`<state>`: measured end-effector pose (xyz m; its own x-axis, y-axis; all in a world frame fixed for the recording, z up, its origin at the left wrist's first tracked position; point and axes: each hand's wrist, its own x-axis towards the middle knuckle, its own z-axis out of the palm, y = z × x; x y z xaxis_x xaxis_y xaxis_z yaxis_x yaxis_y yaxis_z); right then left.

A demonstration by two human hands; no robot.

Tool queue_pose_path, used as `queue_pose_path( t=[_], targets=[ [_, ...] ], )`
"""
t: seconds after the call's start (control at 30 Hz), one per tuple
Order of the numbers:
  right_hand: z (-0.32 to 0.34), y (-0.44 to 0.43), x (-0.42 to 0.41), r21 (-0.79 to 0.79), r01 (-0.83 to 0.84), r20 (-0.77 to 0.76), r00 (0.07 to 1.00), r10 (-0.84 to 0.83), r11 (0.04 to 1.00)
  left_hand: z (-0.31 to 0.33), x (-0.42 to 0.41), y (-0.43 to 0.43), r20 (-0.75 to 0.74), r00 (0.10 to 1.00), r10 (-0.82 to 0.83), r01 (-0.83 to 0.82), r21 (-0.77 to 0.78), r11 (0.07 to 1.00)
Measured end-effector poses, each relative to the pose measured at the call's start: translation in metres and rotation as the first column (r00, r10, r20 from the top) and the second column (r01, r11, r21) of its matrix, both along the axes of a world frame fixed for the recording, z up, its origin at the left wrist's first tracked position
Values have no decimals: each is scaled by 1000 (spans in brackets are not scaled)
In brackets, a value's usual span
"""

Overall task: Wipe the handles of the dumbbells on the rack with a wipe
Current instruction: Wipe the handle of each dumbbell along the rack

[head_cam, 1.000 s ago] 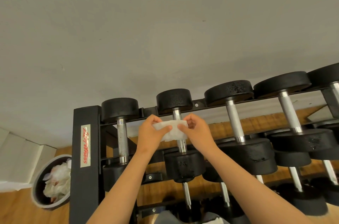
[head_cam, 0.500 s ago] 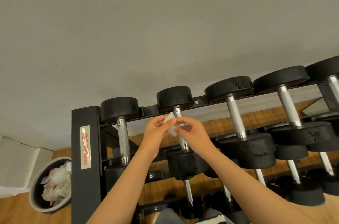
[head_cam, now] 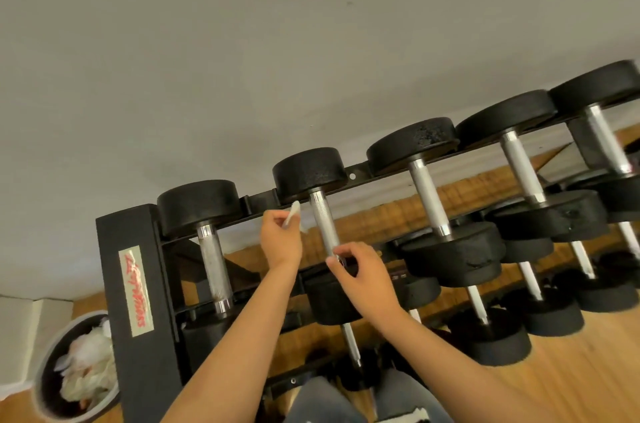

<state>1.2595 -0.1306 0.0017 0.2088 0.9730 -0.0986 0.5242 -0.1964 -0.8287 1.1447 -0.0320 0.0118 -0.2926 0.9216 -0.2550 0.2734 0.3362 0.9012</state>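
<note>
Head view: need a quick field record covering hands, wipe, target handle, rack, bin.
left hand: pinches folded white wipe, held up left of the handle, apart from it
right hand: fingers curled at the handle's lower end; contact unclear
handle: knurled silver metal handle, second black dumbbell from left, top row
rack: black metal rack, red-lettered label on its post
bin: round grey bin, lower left, crumpled white paper inside

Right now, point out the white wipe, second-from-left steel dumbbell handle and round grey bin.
white wipe (head_cam: 292, 212), head view, folded upper part.
second-from-left steel dumbbell handle (head_cam: 324, 225), head view, mid-shaft.
round grey bin (head_cam: 48, 348), head view, left rim.
</note>
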Motion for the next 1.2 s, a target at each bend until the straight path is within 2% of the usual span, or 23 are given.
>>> queue_pose_path(
  t=[0.23, 0.47, 0.6, 0.73, 0.83, 0.97, 1.2],
  targets=[
    [-8, -1, -6, 50, 99, 188, 976, -107, 994, -6, 21, 2, 179, 983, -42, 38, 23, 999],
    [-10, -2, -7, 49, 141, 170, 974, -148, 989, -11, 22, -1, 169, 984, -47, 33, 88, 996],
    [-12, -2, -8, 32, 169, 153, 973, -172, 985, -6, 25, 8, 256, 966, 43, -50, 19, 999],
    [-11, -3, -9, 19, 190, 120, 974, -191, 982, -11, 18, -1, 265, 963, -43, 34, 36, 999],
    [-12, -3, -3, 1, 139, 91, 986, -139, 990, -17, 11, -8, 259, 962, -88, 87, 15, 996],
    [-14, -5, 7, -18, 45, 50, 998, -44, 999, -7, 12, 13, 250, 967, -55, 54, 12, 998],
    [-15, -6, 7, -24, 103, 24, 994, -103, 994, -15, 7, -9, 252, 965, -67, 81, -45, 996]
  ],
)
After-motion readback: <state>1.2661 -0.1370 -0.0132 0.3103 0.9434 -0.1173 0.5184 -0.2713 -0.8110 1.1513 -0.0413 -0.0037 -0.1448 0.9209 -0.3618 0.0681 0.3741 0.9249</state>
